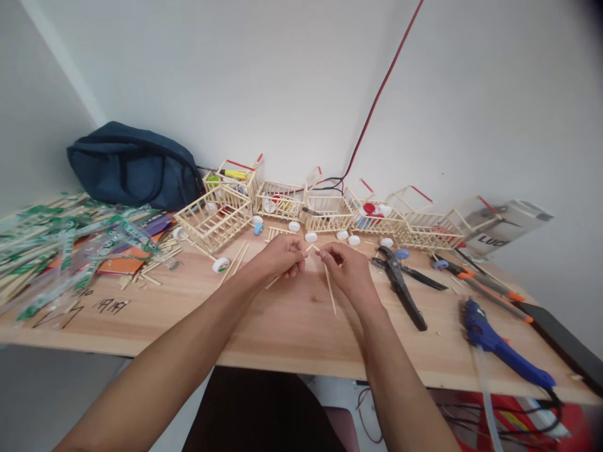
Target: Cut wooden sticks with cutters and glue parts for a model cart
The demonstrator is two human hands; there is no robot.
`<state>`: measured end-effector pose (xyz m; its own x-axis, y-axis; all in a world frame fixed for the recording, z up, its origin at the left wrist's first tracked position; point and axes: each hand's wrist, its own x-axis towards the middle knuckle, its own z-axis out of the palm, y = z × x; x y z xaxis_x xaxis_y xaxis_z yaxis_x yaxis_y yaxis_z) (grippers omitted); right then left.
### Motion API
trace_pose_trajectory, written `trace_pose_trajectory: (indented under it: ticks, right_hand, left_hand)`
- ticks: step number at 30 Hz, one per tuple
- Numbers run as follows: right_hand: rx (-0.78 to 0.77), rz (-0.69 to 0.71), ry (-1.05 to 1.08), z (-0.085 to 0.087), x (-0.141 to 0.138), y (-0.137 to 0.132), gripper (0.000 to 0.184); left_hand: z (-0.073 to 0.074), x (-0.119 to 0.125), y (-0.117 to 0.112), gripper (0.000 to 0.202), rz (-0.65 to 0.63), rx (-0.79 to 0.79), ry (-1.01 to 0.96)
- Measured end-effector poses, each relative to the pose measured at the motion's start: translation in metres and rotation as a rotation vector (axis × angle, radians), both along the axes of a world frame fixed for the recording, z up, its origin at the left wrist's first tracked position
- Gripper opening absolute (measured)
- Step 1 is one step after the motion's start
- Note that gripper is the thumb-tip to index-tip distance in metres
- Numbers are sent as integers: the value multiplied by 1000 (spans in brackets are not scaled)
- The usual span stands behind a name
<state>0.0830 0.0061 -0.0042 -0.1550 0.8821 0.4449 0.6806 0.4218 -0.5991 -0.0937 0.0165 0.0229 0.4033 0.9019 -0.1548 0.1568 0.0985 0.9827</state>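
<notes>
Both hands hold thin wooden sticks over the middle of the tabletop. My left hand [284, 256] is closed, its thumb and fingers pinching one stick whose lower end shows below the hand. My right hand [346, 267] pinches another wooden stick [331, 294], which slants down toward the table. Between the fingertips the upper ends come close together in a peak; whether they are joined, I cannot tell. Just beyond the hands stand several small wooden-stick carts [327, 215] with white cap wheels [310, 237] and red handles. A few loose sticks [240, 257] lie left of my left hand.
Black cutting pliers [400, 289], orange-handled pliers [490, 289] and a blue glue gun [504, 351] with a cord lie at the right. Wrapped sticks [70, 251] are heaped at the left, before a dark blue bag [136, 166]. The wooden table's [179, 326] front edge is near me.
</notes>
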Motion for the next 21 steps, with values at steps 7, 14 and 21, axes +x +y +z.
trace_pose_trajectory:
  ticks: [7,14,21]
  right_hand:
    - [7,0,-3,3,-2,-3,20]
    - [21,-10,-14,5,-3,-4,19]
    - [15,2,-1,5,-3,-4,20]
  left_hand:
    - [1,0,-1,18,9,-3,-14]
    - [3,0,-2,18,12,8,15]
    - [3,2,-5,17,-21,13,0]
